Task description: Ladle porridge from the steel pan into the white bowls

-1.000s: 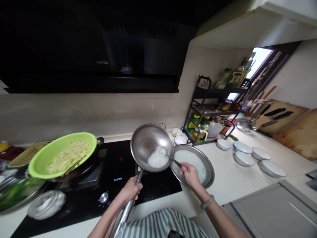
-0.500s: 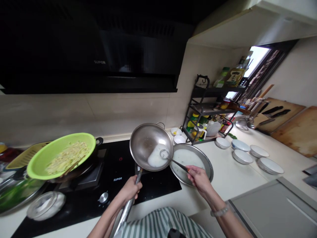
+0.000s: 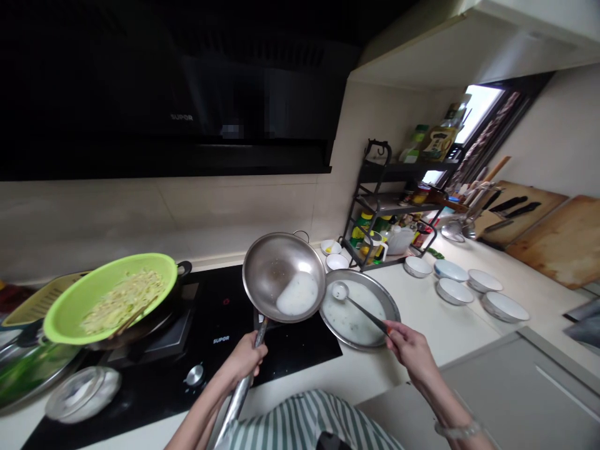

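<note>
Since half a second ago, the ladle (image 3: 363, 310) has swung out of the wok (image 3: 272, 262) to the basin (image 3: 392, 306) just right of the wok. Its long axis slants from the right hand (image 3: 411, 351), closed around its grip and nearer the basin, up-left toward the wok's rim; the left hand (image 3: 246, 356), nearside of the wok, clasps the wok's handle (image 3: 240, 399).

The one head-worn camera looks forward and down across the stove (image 3: 218, 315). Left hand (image 3: 247, 355) and right hand (image 3: 411, 350) show near, low in view.
</note>
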A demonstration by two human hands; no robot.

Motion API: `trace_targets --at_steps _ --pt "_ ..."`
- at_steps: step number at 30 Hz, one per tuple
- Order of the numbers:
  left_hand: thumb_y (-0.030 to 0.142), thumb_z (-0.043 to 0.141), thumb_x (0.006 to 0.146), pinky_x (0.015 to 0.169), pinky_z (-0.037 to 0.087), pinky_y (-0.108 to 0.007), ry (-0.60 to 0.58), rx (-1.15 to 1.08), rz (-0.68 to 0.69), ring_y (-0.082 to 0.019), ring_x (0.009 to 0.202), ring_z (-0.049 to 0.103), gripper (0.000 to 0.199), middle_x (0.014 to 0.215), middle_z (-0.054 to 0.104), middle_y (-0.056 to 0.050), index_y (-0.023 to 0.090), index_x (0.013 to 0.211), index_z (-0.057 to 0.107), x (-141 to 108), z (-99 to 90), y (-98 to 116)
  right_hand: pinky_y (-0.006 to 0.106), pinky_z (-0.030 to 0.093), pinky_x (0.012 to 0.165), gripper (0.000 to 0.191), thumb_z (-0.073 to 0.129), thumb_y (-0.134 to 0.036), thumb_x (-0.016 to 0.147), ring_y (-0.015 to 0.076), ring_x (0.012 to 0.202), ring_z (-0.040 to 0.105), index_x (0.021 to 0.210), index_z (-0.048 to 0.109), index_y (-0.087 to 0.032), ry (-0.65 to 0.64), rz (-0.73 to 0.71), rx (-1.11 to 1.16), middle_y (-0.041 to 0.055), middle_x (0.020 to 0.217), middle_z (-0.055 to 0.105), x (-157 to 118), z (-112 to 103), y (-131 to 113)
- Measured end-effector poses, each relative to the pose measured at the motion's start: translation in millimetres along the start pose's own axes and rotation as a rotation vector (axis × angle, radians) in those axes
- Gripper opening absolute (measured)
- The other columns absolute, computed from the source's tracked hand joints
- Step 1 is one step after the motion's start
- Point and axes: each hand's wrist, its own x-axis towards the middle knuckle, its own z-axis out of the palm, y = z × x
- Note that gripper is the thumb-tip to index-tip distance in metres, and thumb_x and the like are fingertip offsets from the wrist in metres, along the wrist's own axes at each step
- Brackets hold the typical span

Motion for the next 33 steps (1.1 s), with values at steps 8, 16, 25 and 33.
trace_targets --at_steps 8,16,25,33 --pt "0.006 0.048 0.077 0.033 0.025 -0.016 -0.002 -0.021 0.015 -0.007 0.033 0.04 0.02 0.047 0.043 0.009 0.023 0.075 0.036 4.2 0.0 -4.2 0.033 0.053 0.063 0.037 0.041 -0.035 0.091 0.024 0.065 0.069 0.111 0.066 -0.016 0.242 -0.731 -0.647 0.0101 0.078 0.073 -0.6 -22.7 50.7" --pt "0.014 0.053 0.077 0.034 0.026 -0.017 0.005 -0.016 -0.002 -0.008 0.033 0.039 0.019 0.049 0.043 0.009 0.023 0.075 0.037 2.0 -0.2 -2.5 0.029 0.053 0.064 0.038 0.041 -0.018 0.092 0.022 0.076 0.071 0.124 0.061 -0.015 0.368 -0.938 -0.862 0.0099 0.092 0.074 2.6 -41.5 64.6" --pt "0.009 0.05 0.077 0.032 0.025 -0.016 0.001 -0.017 0.007 -0.007 0.032 0.037 0.02 0.049 0.043 0.01 0.023 0.075 0.036 1.5 0.2 -1.9 0.03 0.052 0.056 0.049 0.042 -0.046 0.089 0.0203 0.054 0.062 0.11 0.067 -0.009 0.108 -0.463 -0.302 0.0039 0.059 0.064 4.5 11.5 35.4" --pt "0.008 0.052 0.076 0.035 0.026 -0.017 -0.004 0.004 0.042 -0.007 0.033 0.041 0.022 0.049 0.044 0.009 0.022 0.072 0.036 3.8 -0.6 -1.9 0.033 0.053 0.069 0.045 0.035 -0.03 0.091 0.024 0.068 0.07 0.112 0.069 -0.011 -0.077 -0.654 -0.484 0.0125 0.078 0.073 21.6 88.6 8.1"
